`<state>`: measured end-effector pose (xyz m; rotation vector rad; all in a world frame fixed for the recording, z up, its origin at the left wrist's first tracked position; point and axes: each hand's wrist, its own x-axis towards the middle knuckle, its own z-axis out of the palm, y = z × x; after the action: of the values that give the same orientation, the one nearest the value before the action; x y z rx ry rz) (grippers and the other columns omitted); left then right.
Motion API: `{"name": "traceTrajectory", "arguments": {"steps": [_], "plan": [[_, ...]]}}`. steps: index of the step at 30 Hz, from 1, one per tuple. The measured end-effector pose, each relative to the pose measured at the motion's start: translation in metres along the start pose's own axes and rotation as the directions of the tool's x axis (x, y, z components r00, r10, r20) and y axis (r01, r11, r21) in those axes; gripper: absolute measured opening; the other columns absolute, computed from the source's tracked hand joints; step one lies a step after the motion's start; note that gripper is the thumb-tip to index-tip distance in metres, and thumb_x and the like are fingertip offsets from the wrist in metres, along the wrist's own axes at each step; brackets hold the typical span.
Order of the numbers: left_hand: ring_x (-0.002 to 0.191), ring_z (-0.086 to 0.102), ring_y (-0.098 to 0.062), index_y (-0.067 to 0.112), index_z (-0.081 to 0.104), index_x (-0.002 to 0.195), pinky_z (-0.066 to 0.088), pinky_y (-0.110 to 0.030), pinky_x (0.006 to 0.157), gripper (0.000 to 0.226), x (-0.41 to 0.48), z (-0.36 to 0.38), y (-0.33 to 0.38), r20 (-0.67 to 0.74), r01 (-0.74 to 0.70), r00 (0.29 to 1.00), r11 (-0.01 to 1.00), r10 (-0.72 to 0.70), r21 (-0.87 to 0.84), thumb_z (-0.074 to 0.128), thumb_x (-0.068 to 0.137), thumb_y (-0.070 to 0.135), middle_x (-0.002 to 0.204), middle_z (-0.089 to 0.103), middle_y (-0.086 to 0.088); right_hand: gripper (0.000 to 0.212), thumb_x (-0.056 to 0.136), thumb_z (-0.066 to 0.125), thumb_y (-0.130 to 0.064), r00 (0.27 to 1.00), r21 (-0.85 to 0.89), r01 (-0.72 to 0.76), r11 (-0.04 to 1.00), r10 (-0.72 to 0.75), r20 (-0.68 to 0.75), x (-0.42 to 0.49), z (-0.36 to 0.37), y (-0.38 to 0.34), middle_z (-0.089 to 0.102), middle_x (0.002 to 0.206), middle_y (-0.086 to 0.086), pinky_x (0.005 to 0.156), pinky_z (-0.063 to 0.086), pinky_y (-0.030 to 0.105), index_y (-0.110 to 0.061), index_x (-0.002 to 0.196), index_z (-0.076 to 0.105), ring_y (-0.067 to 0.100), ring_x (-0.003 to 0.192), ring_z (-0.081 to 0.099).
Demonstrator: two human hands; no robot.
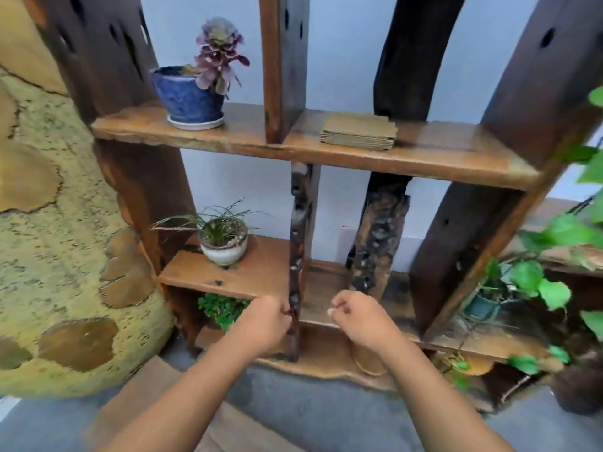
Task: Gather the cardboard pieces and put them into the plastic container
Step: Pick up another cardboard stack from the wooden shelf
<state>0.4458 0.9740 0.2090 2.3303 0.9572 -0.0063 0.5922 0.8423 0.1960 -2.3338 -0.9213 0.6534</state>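
- Both forearms reach in from the bottom edge, over a grey floor (326,415).
- The left hand (266,322) is curled into a loose fist, its knuckles against a thin dark upright post (298,256) of the wooden shelf unit (456,158); whether its grip closes on the post or merely rests beside it cannot be told.
- The right hand (357,316) is also clenched, fingers folded in with nothing visible inside, held in front of the lower shelf board just right of that post.
- On the lower shelf, left of the post, stands a white pot with thin grassy leaves (223,236).
- Green leafy vines (551,256) hang at the right side of the unit.
- On the upper shelf, well above both hands, lies the stack of cardboard pieces (359,133), flat and neatly piled, right of a vertical divider.
- Left of that divider sits a blue pot with a purple succulent (189,96) on a white saucer.
- A pale wall (342,44) shows behind the shelves.
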Motion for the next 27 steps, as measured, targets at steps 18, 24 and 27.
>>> {"name": "traceTrajectory", "arguments": {"steps": [18,24,27], "plan": [[0.099,0.065,-0.026,0.018,0.068,0.110,0.050,-0.032,0.080,0.024,0.128,-0.162,0.129,-0.252,-0.451,0.816,0.845,0.521,0.286,0.056,0.090,0.024,0.108,0.071,-0.007,0.021,0.090,0.061,-0.038,0.883,-0.174,0.127,0.977,-0.191,-0.429,0.044,-0.199,-0.122,0.068,0.088,-0.002,0.068,0.049,0.031,-0.021,0.101,0.068,0.017,0.084,0.064],[0.090,0.067,-0.023,0.017,0.070,0.105,0.058,-0.040,0.086,0.020,0.155,-0.207,0.164,-0.288,-0.439,0.821,0.868,0.493,0.234,0.061,0.090,0.026,0.099,0.070,-0.004,0.019,0.088,0.062,-0.034,0.870,-0.167,0.091,0.982,-0.160,-0.467,0.080,-0.243,-0.140,0.072,0.088,0.001,0.080,0.057,0.039,-0.018,0.095,0.069,0.018,0.084,0.068],[0.089,0.066,-0.022,0.012,0.069,0.101,0.058,-0.039,0.084,0.015,0.177,-0.221,0.174,-0.266,-0.421,0.842,0.880,0.470,0.222,0.063,0.089,0.020,0.098,0.071,-0.008,0.018,0.091,0.061,-0.034,0.897,-0.092,0.038,0.995,-0.074,-0.435,0.104,-0.267,-0.137,0.074,0.088,0.006,0.078,0.062,0.041,-0.018,0.094,0.067,0.021,0.081,0.073]]}}
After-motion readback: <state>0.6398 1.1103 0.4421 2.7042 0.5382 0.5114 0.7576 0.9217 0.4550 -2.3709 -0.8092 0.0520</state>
